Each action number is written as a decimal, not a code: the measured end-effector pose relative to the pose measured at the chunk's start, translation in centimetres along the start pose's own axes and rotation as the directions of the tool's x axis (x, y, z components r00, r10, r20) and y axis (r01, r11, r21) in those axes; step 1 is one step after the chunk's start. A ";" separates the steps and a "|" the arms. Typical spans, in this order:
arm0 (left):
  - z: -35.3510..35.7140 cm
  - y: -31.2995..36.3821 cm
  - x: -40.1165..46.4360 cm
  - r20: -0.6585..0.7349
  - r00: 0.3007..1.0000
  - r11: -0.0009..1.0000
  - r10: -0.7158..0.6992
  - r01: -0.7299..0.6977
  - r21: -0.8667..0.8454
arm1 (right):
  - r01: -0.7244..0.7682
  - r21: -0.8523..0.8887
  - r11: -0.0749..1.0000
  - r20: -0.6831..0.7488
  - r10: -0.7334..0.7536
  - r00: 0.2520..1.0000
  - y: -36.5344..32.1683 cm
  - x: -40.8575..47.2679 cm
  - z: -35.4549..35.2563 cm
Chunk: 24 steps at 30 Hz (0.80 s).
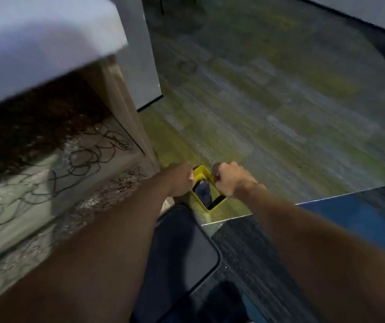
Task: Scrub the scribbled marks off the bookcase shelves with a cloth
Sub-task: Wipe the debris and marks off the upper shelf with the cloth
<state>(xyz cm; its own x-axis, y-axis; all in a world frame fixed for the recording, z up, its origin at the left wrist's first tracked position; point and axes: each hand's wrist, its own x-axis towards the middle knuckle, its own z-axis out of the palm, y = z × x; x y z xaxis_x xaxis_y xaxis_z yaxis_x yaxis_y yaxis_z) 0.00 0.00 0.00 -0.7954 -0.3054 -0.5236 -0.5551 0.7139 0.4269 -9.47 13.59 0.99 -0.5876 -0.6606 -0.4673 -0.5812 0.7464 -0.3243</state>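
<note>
The scribbled marks (pixel 89 152) lie on the lower bookcase shelf (pixel 23 183), at about nine o'clock from the hands, as dark looping lines across the pale board; a second, fainter band of scribble (pixel 121 183) runs along the front edge nearer the left forearm. None of it appears scrubbed. A dark blue cloth (pixel 204 191) sits inside a yellow container (pixel 200 176) on the carpeted floor (pixel 268 101), just beside the bookcase's right-hand upright (pixel 126 108), at roughly twelve o'clock from the person. The left hand (pixel 182 178) is at the container's left rim and the right hand (pixel 230 179) at its right rim; both show curled fingers, and the grip on each side appears closed on the rim, though motion blur prevents certainty about finger placement. Neither hand touches the cloth. A dark rounded-corner object (pixel 182 252) lies between the forearms at six o'clock; its identity cannot be determined. Assessment: the step in hand is fetching or positioning the cleaning kit, so scrubbing has not begun. The next move calls for one hand to release the rim, pinch the cloth out of the container, then carry it toward nine o'clock and press it flat on the marked board.
</note>
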 end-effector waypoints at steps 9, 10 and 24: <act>19.0 -10.9 16.9 -0.010 1.000 0.998 0.000 -0.001 -0.070 | -0.092 -0.066 0.994 0.052 0.096 0.994 7.4 16.2 24.3; 20.7 -11.9 18.3 -0.002 1.000 0.998 0.001 -0.001 -0.065 | -0.104 -0.067 0.992 0.049 0.107 0.993 8.1 17.8 26.1; 27.9 -19.8 22.1 0.102 0.994 0.997 -0.031 0.023 0.075 | -0.111 -0.116 0.987 0.235 0.136 0.962 14.5 31.7 36.5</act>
<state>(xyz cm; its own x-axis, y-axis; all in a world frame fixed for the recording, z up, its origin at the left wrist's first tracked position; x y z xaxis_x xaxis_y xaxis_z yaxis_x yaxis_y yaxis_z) 0.20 -3.28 -40.58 -0.7489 -0.2614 -0.6090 -0.5537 0.7517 0.3583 -15.94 6.48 -48.54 -0.5121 -0.5150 -0.6875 -0.5739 0.8006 -0.1723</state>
